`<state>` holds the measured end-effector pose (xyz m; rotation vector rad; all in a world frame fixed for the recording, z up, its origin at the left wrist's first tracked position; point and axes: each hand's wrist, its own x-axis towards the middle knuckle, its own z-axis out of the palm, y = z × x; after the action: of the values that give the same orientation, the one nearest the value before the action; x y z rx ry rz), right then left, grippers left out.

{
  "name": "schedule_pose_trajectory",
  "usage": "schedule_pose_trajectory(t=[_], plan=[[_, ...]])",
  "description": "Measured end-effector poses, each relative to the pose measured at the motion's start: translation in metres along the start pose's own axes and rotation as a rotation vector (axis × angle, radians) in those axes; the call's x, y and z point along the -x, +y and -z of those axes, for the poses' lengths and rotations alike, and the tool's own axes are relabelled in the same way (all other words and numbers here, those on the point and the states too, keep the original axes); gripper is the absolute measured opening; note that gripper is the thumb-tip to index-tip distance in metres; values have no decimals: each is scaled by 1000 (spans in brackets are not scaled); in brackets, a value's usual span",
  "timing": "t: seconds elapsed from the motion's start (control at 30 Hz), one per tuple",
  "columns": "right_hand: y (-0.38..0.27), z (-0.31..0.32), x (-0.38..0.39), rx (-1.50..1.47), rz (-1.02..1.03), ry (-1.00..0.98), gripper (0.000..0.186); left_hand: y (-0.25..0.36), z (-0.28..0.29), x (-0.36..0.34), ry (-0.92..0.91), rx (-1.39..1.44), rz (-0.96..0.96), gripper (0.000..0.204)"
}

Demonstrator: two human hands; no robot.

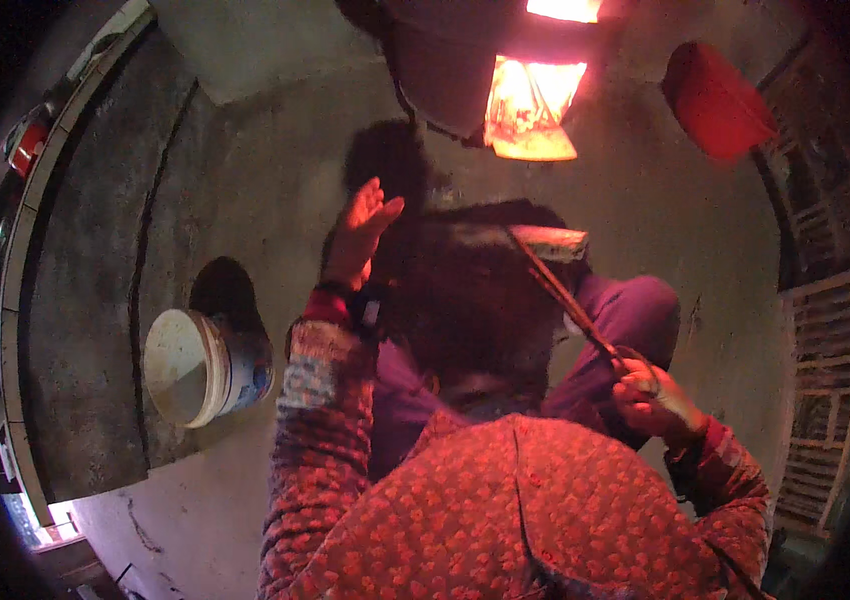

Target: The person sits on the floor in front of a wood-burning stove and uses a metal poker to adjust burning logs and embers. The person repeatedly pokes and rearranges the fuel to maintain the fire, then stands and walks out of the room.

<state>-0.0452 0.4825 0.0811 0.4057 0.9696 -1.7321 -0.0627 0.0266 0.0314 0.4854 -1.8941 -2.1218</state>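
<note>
In my right hand (653, 398) is a pair of long, thin fire tongs (560, 290), with a curved handle showing by the fingers. The tongs slant up and left, and their tip lies close to the left end of a pale, split-looking piece of firewood (550, 242) on a dark heap or surface between my knees. My left hand (367, 232) is raised, fingers apart, with nothing in it. Beyond both hands stands a dark stove (435, 75), its lower opening (535, 105) glowing brightly with fire.
A white bucket (185, 368) lies tilted or stands at the left, by a low concrete ledge (85, 280). A red basin (720, 100) is at the far right. Slatted wooden racks or crates (825, 395) line the right side.
</note>
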Motion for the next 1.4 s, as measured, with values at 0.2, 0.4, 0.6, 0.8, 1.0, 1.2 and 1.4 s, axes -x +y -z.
schedule_pose_trajectory(t=[0.2, 0.4, 0.6, 0.8, 1.0, 1.2, 1.4], plan=[[19, 21, 82, 277, 72, 57, 58, -32, -7, -18, -57, -656, -175, 90], [44, 30, 121, 561, 324, 166, 72, -38, -21, -33, 197, -1020, -245, 104], [47, 41, 151, 536, 286, 53, 74, -8, -46, -35, 305, -1384, -509, 105], [49, 48, 158, 493, 275, -114, 79, 19, 0, -57, 161, -1566, -777, 77], [45, 50, 141, 223, 178, -74, 53, 29, 11, -31, -318, -1143, -211, 63], [33, 58, 104, 1, 160, -206, 46, 31, -37, -3, -536, -825, -18, 56], [23, 57, 84, 189, 262, -243, 68, 17, -38, 5, -649, -385, 413, 72]])
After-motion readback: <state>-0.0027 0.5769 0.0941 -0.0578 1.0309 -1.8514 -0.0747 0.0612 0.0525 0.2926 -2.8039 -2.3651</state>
